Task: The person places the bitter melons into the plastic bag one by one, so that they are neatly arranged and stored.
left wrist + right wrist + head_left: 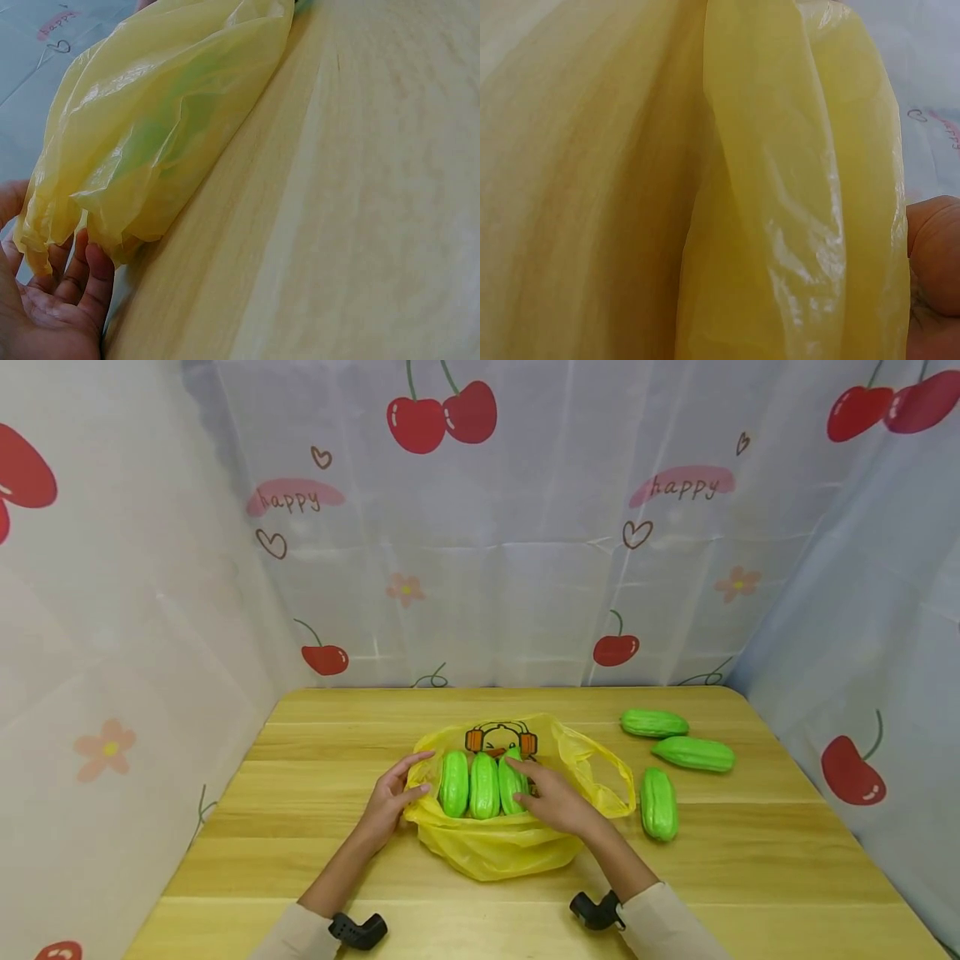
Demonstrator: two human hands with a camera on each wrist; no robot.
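A yellow plastic bag (491, 847) lies open at the middle of the wooden table (315, 860). Three green gourds lie side by side in it: left (453, 783), middle (484, 785), right (509, 787). My left hand (408, 777) grips the bag's left rim between thumb and fingers. The left wrist view shows those fingers (71, 277) curled under the crumpled bag (157, 120). My right hand (525, 781) reaches into the bag's mouth, index finger and thumb around the right gourd. In the right wrist view only the bag (795, 187) and a bit of that hand (934, 255) show.
Three more green gourds lie loose on the table to the right of the bag: far (654, 722), middle (693, 753), near (659, 803). Cherry-printed curtains (525, 527) close the table in at the back and both sides.
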